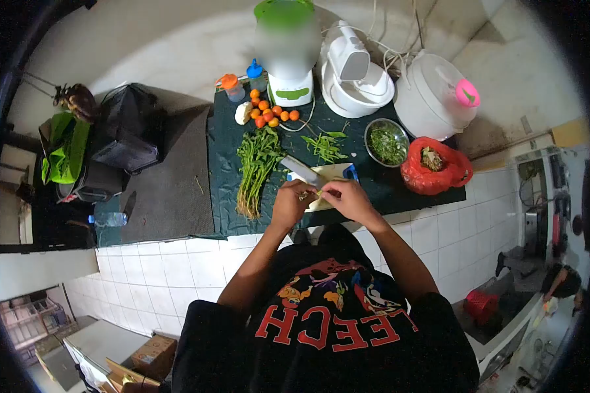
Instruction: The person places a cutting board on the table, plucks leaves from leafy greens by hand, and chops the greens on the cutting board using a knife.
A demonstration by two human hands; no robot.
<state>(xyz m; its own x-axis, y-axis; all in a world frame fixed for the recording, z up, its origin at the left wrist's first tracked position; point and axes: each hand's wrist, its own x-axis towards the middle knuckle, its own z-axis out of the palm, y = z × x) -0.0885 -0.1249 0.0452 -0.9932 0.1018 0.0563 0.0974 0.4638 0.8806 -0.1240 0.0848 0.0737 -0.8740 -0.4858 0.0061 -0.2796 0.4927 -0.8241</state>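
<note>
My left hand (292, 203) and my right hand (349, 198) meet over the near edge of a white cutting board (337, 171) with blue corners. Between their pinched fingertips is a small yellow-green vegetable piece (319, 194), too small to name exactly. A knife (303, 169) with a broad blade lies across the board's left side, just beyond my left hand. To the left rests a bundle of long-stemmed leafy greens (257, 164). Beyond the board is a loose pile of cut green pieces (326, 147). A metal bowl (405, 159) of shredded greens stands to the right.
Small orange-red tomatoes (267, 116) lie behind the greens, near a white blender (290, 88) and a stand mixer (347, 65). At right are a red plastic bag (432, 180) and a large white container (432, 98). A plastic bottle (108, 219) lies far left. Another person (562, 285) is at far right.
</note>
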